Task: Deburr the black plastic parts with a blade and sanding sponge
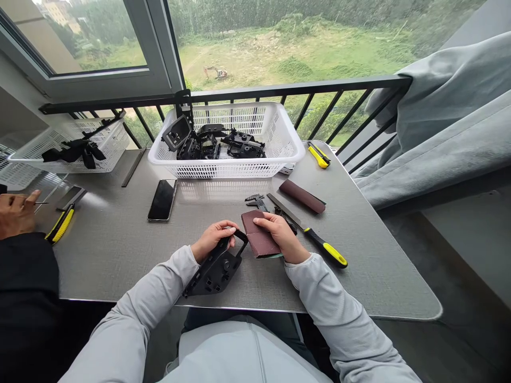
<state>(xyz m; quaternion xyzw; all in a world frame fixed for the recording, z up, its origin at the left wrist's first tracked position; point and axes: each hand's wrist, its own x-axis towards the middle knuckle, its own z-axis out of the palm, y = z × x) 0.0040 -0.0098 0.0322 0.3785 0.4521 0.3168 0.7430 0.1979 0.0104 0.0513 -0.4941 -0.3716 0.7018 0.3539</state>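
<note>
My left hand (216,239) is closed on the upper end of a black plastic part (215,271), which is tilted above the table's front edge. The part has an open frame at its upper right and small studs on its face. In my right hand (281,236) is a folded brown sheet of sandpaper (259,239), thumb on top. Its left edge is right by the part's frame; whether they touch I cannot tell. Just behind my right hand lie a caliper (256,201) and a file (325,246) with a black and yellow handle.
A white basket (227,169) with several black parts stands at the back. A rolled sandpaper sheet (302,196), a yellow cutter (319,155) and a phone (162,200) lie on the table. At left, another person's hand (18,213) is near a second cutter (62,224).
</note>
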